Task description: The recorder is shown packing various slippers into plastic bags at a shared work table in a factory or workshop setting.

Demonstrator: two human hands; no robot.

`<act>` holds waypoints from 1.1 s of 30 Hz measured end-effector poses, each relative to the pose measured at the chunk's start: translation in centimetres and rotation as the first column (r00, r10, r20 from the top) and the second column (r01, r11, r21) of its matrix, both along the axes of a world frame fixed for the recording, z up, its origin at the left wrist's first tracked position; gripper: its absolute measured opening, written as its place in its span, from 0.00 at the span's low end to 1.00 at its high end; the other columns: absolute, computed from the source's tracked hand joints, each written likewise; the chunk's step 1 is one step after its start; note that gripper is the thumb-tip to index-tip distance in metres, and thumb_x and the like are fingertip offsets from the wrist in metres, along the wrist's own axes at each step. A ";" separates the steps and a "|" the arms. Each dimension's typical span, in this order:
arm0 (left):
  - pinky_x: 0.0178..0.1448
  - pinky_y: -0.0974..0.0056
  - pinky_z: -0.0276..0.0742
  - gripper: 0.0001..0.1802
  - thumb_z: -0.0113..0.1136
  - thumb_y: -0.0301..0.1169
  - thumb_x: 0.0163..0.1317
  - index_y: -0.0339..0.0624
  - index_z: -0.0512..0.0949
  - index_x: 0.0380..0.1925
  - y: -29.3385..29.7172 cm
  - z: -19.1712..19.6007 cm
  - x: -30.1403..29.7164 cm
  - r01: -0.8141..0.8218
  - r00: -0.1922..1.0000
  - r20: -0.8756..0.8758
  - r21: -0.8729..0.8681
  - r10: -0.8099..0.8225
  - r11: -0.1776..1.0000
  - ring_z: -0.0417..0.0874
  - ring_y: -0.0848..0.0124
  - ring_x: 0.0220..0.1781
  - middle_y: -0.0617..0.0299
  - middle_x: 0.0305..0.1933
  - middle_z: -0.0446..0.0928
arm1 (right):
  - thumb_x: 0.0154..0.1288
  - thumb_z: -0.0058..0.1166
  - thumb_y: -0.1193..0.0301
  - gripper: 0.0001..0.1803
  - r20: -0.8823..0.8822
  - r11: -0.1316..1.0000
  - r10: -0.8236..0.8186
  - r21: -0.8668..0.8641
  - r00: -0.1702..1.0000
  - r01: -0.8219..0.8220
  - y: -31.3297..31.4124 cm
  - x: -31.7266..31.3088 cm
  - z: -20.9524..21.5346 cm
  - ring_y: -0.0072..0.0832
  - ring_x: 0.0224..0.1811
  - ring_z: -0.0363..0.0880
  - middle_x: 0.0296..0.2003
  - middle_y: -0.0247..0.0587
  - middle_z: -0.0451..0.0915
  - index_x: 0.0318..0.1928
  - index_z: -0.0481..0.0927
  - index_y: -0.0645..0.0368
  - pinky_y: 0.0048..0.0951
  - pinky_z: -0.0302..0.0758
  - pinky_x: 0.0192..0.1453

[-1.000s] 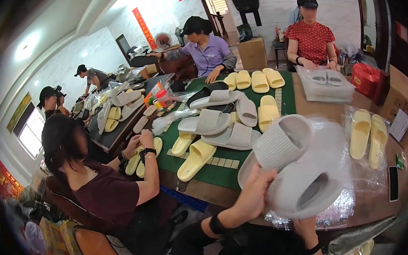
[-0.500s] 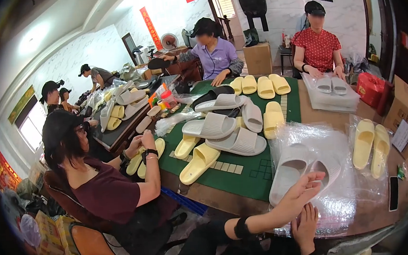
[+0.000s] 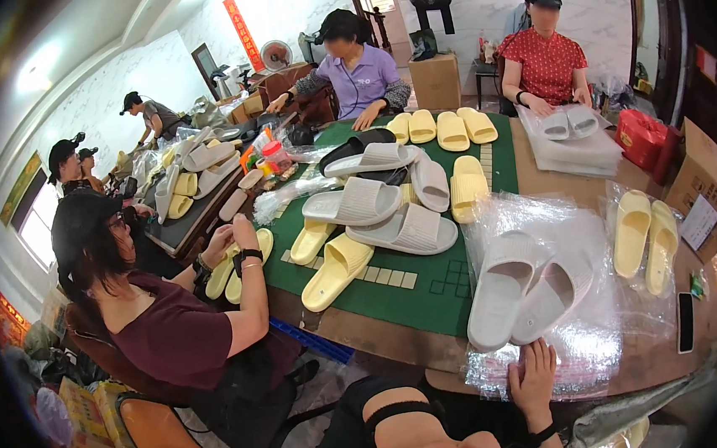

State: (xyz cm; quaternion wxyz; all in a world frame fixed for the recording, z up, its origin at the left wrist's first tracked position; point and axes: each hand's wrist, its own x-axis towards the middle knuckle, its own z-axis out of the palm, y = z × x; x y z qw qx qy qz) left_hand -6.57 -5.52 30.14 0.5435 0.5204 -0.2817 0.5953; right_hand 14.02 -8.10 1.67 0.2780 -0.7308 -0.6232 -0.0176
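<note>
A pair of grey slide slippers lies on a stack of clear plastic bags in front of me, toes pointing away. Flat on the bags' near edge rests my right hand, fingers stretched out, their tips by the heels of the slippers. It holds nothing that I can see. My left hand is close to my body at the lower edge, away from the slippers. That edge cuts off its fingers, so their grip is hidden.
Loose grey slippers and yellow slippers are heaped on a green mat. At right are a bagged yellow pair, a phone and a carton. Co-workers sit at left, behind and far right.
My left hand has moved from above the grey slippers back down to the lower edge, uncovering them. My right hand stays on the bags. The whole view has shifted slightly.
</note>
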 end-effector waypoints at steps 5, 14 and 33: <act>0.55 0.63 0.66 0.03 0.61 0.30 0.61 0.51 0.81 0.35 -0.9 -0.8 0.3 -0.211 0.961 0.184 0.004 0.206 0.978 0.69 0.70 0.50 0.69 0.42 0.74 | 0.58 0.55 0.64 0.28 0.020 1.000 -0.007 0.023 1.000 0.006 -0.1 -0.2 -0.3 0.50 0.67 0.60 0.60 0.55 0.68 0.56 0.69 0.67 0.53 0.49 0.73; 0.53 0.63 0.65 0.02 0.61 0.27 0.60 0.48 0.81 0.33 -1.3 -1.7 0.6 -0.283 0.927 0.241 -0.052 0.287 0.958 0.70 0.69 0.47 0.67 0.39 0.72 | 0.58 0.54 0.66 0.28 0.015 1.000 -0.004 0.026 1.000 0.004 -0.2 -0.2 0.0 0.49 0.68 0.60 0.60 0.55 0.68 0.58 0.68 0.67 0.51 0.49 0.74; 0.46 0.65 0.73 0.05 0.61 0.25 0.61 0.41 0.78 0.37 -1.6 -2.5 1.9 -0.387 0.844 0.406 0.008 0.351 0.922 0.74 0.65 0.42 0.60 0.41 0.71 | 0.59 0.54 0.64 0.26 0.018 0.999 -0.001 0.039 1.000 0.001 0.0 -0.4 0.0 0.47 0.68 0.60 0.59 0.54 0.68 0.55 0.70 0.67 0.52 0.49 0.74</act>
